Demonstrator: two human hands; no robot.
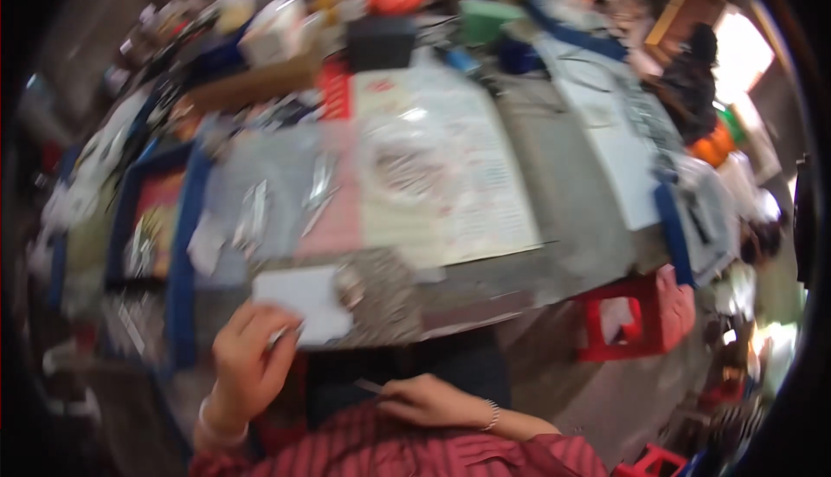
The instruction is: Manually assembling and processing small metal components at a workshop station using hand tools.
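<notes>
We can't read any words or numbers here, because it all looks too blurry. We can see a big pale sheet (489, 213) lying flat on the bench (567, 191). On its right part we see rows of tiny marks, and some look red. Near its top left we see a bigger red mark (379, 87), but we can't tell what it says.

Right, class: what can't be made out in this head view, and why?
Head view: full shape of the small pale item in the left hand; grip and blur hide it.
Head view: one end of the thin grey strip; the right hand covers it.
Head view: writing on the large printed sheet; blurred.
Head view: whole red plastic thing, lower right; bottom edge cuts it.
</notes>
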